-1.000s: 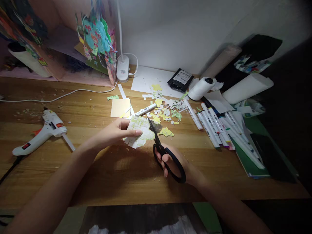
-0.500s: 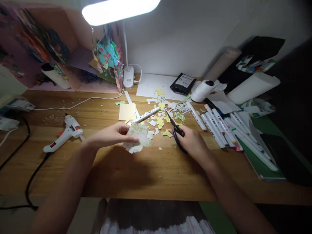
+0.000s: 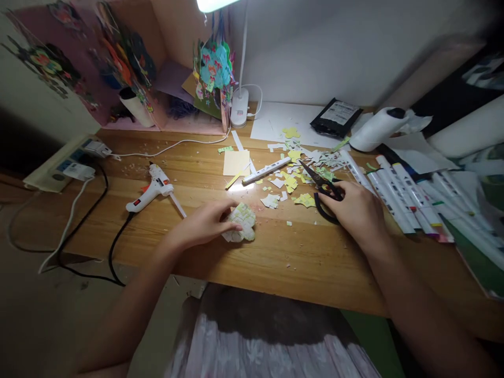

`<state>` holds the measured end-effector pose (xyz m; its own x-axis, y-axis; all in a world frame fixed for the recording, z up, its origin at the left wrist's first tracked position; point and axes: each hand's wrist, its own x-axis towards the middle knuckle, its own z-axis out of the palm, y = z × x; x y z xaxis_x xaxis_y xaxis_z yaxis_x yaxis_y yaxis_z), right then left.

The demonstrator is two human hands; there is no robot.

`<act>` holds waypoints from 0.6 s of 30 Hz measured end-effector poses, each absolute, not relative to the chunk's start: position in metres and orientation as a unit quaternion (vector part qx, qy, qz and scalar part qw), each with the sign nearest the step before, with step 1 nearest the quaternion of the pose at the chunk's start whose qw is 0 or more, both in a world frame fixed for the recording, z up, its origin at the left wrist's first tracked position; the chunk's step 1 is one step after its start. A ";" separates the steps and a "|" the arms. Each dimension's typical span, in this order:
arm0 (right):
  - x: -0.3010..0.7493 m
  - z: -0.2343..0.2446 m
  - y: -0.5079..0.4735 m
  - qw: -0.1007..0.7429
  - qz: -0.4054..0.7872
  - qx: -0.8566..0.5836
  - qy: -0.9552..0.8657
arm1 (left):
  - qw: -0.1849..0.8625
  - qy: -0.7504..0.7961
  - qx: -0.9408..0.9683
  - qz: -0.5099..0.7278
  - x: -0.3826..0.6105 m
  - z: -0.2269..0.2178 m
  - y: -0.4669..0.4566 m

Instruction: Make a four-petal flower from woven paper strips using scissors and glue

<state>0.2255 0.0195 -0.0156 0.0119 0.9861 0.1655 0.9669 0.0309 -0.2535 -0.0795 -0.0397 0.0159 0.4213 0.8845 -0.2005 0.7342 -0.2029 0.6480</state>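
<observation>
My left hand [image 3: 214, 223] pinches a scalloped, pale yellow-green and white paper cutout [image 3: 244, 220] between thumb and fingers, low above the wooden desk. Part of the cutout is hidden behind the thumb. In my right hand [image 3: 356, 210] is a pair of dark-handled scissors [image 3: 319, 181], their blades pointing up and left toward a heap of paper scraps [image 3: 291, 181]. Close by the scissors handles lies a yellow scrap [image 3: 305, 200]. A white marker [image 3: 266, 171] rests on the desk beyond the cutout, with a square cream sticky note [image 3: 236, 162] at its left.
On the left lies a white glue gun [image 3: 151, 189] with a black cord; behind it is a power strip [image 3: 59, 163]. Several markers [image 3: 397, 197] lie at the right. A white roll [image 3: 378, 128] and a black packet [image 3: 336, 118] sit at the back. A pink shelf box [image 3: 192, 123] stands back left.
The view has turned left, so things appear farther right. The cutout is tilted differently, showing its scalloped edge more clearly. Both hands keep hold of the cutout and the scissors.
</observation>
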 end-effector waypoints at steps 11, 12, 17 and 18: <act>0.229 -0.020 0.017 0.143 -0.008 -0.655 -0.742 | -0.055 0.759 0.623 0.182 -0.141 0.018 -0.095; 0.227 -0.018 0.016 0.140 -0.015 -0.654 -0.743 | -0.093 0.796 0.577 0.154 -0.155 0.014 -0.097; 0.214 -0.005 0.005 0.188 -0.027 -0.621 -0.761 | -0.058 0.824 0.563 0.019 -0.212 -0.002 -0.089; 0.211 -0.002 0.002 0.203 -0.019 -0.601 -0.772 | -0.060 0.814 0.578 0.017 -0.218 -0.001 -0.086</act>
